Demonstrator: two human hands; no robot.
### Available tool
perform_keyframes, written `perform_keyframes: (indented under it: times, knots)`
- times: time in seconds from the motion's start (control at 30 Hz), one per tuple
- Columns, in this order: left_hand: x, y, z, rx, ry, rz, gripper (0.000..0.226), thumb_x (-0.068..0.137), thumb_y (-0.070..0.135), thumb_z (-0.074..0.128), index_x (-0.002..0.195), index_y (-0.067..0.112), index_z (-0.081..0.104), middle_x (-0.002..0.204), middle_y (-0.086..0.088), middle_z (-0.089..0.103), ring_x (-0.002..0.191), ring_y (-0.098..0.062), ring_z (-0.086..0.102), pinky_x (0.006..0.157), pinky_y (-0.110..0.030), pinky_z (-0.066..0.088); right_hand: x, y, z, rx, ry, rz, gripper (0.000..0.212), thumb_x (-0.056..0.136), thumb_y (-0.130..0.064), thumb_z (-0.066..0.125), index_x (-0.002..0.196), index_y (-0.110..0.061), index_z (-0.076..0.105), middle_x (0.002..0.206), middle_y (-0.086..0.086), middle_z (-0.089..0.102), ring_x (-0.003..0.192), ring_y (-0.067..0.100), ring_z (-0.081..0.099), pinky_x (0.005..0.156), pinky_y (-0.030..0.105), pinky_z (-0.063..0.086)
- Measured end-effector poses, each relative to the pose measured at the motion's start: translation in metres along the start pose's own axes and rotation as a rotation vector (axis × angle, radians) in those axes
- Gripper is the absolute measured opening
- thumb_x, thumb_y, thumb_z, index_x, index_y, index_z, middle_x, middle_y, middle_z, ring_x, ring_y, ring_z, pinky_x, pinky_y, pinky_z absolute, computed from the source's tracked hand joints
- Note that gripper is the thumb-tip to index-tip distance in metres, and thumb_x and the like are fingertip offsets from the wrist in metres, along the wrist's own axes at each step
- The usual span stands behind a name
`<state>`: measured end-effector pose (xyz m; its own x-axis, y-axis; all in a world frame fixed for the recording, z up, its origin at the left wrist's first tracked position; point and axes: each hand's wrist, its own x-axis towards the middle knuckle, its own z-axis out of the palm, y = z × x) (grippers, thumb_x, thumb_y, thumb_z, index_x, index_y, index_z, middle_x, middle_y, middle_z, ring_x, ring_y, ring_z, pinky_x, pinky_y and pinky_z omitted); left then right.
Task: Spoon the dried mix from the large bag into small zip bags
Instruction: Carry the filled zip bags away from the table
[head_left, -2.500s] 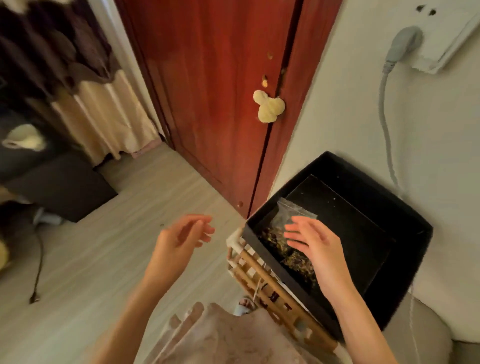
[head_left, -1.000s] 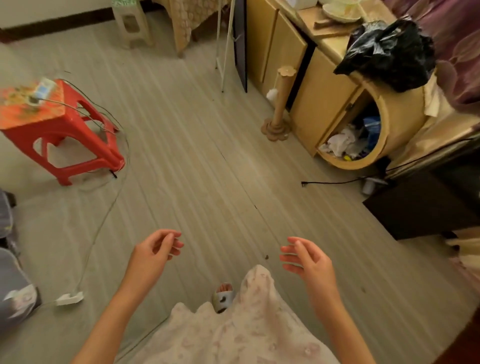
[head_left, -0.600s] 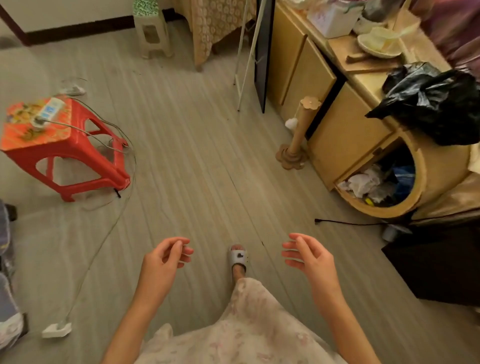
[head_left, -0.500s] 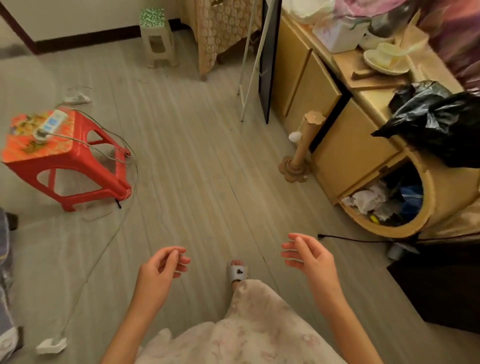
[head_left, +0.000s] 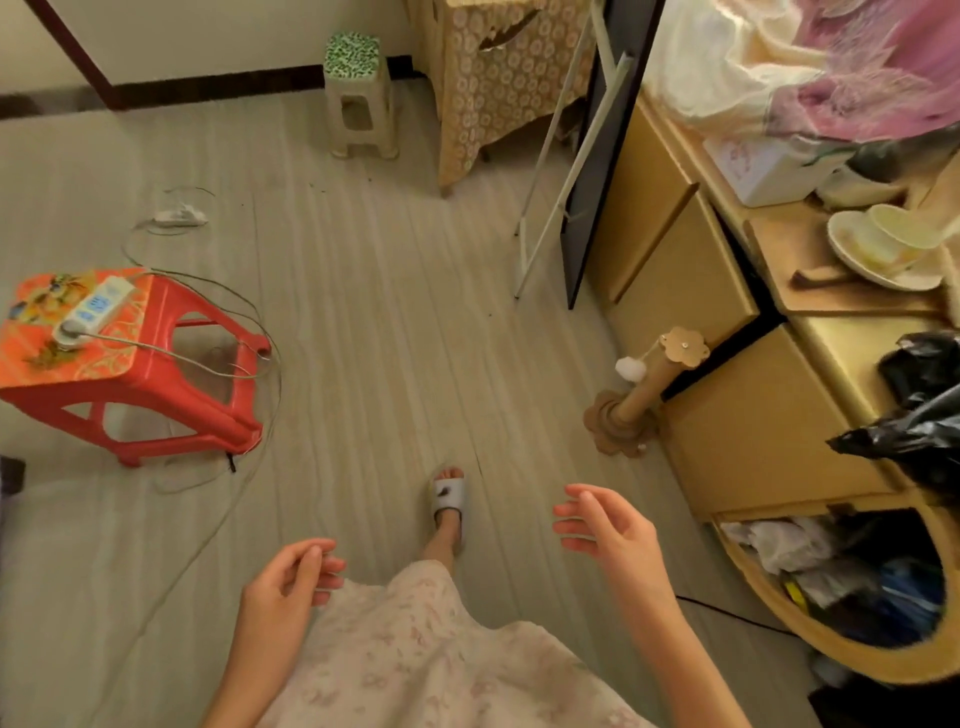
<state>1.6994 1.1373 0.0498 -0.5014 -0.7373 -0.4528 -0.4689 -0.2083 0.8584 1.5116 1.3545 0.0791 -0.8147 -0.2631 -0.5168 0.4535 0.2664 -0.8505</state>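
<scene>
Neither the large bag of dried mix, a spoon nor a small zip bag shows in the head view. My left hand (head_left: 288, 584) hangs over the floor at lower centre, fingers loosely curled, holding nothing. My right hand (head_left: 605, 530) is raised a little further right with its fingers relaxed and spread, also holding nothing. Between them lie my pale floral skirt (head_left: 415, 660) and one foot in a grey slipper (head_left: 448, 496).
A red plastic stool (head_left: 130, 364) with a power strip (head_left: 91, 309) stands at left, its cable trailing over the wooden floor. A yellow cabinet (head_left: 727, 415) runs along the right, with a black plastic bag (head_left: 919, 415), plates (head_left: 883, 244) and a small post (head_left: 644, 389). A green-topped stool (head_left: 358, 98) stands at the back.
The view swung away from the black box with a filled zip bag by the red door to the open floor. My hands stayed empty, and the cabinet has drawn nearer.
</scene>
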Motion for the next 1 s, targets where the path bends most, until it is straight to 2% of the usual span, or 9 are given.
perform_keyframes:
  times: [0.13, 0.2, 0.3, 0.43, 0.63, 0.87, 1.0]
  knots:
    - [0.087, 0.038, 0.028, 0.006, -0.010, 0.024, 0.019, 0.095, -0.001, 0.042, 0.094, -0.002, 0.062, 0.077, -0.016, 0.065, 0.068, -0.027, 0.060, 0.052, -0.014, 0.049, 0.077, -0.042, 0.018, 0.003, 0.023, -0.014, 0.018, 0.096, -0.013, 0.049, 0.095, -0.011, 0.067, 0.078, 0.005, 0.071, 0.071, 0.015, 0.067, 0.065, 0.027, 0.052]
    - [0.135, 0.069, 0.041, 0.036, -0.025, 0.052, 0.019, 0.095, -0.001, 0.043, 0.092, 0.000, 0.062, 0.076, -0.014, 0.065, 0.066, -0.024, 0.060, 0.052, -0.012, 0.048, 0.113, -0.067, 0.028, 0.021, 0.044, -0.022, 0.018, 0.097, -0.014, 0.049, 0.096, -0.011, 0.067, 0.079, 0.006, 0.071, 0.071, 0.014, 0.067, 0.064, 0.025, 0.053]
    - [0.203, 0.122, 0.062, 0.057, -0.057, 0.112, 0.021, 0.094, -0.003, 0.043, 0.088, 0.005, 0.061, 0.074, -0.010, 0.064, 0.057, -0.009, 0.062, 0.052, -0.010, 0.047, 0.163, -0.106, 0.043, 0.034, 0.039, -0.035, 0.019, 0.097, -0.013, 0.049, 0.097, -0.009, 0.067, 0.080, 0.007, 0.071, 0.070, 0.014, 0.067, 0.064, 0.025, 0.054]
    - [0.276, 0.189, 0.091, 0.075, -0.113, 0.179, 0.020, 0.094, -0.003, 0.044, 0.088, 0.005, 0.061, 0.072, -0.007, 0.064, 0.064, -0.021, 0.060, 0.054, -0.010, 0.047, 0.222, -0.152, 0.060, 0.049, 0.051, -0.042, 0.019, 0.097, -0.012, 0.049, 0.096, -0.009, 0.067, 0.082, 0.010, 0.071, 0.072, 0.016, 0.066, 0.067, 0.028, 0.053]
    - [0.360, 0.261, 0.137, 0.059, -0.133, 0.214, 0.025, 0.095, -0.001, 0.044, 0.084, 0.014, 0.061, 0.074, -0.005, 0.066, 0.057, -0.002, 0.061, 0.057, -0.013, 0.048, 0.320, -0.210, 0.080, 0.029, 0.023, -0.016, 0.019, 0.097, -0.017, 0.049, 0.095, -0.015, 0.068, 0.081, 0.005, 0.073, 0.076, 0.017, 0.069, 0.067, 0.026, 0.054]
    - [0.457, 0.309, 0.189, -0.029, -0.031, 0.109, 0.021, 0.095, -0.001, 0.042, 0.088, 0.004, 0.062, 0.076, -0.013, 0.065, 0.055, -0.002, 0.060, 0.055, -0.015, 0.047, 0.461, -0.294, 0.101, -0.056, -0.039, -0.064, 0.019, 0.097, -0.018, 0.049, 0.097, -0.017, 0.067, 0.081, 0.003, 0.072, 0.078, 0.019, 0.068, 0.071, 0.031, 0.055]
    - [0.522, 0.347, 0.211, -0.048, 0.009, 0.083, 0.019, 0.095, -0.001, 0.044, 0.090, 0.000, 0.062, 0.074, -0.012, 0.066, 0.057, -0.009, 0.061, 0.053, -0.013, 0.047, 0.542, -0.358, 0.113, -0.087, -0.094, -0.092, 0.019, 0.097, -0.020, 0.049, 0.099, -0.017, 0.068, 0.084, 0.006, 0.072, 0.082, 0.022, 0.067, 0.075, 0.034, 0.056]
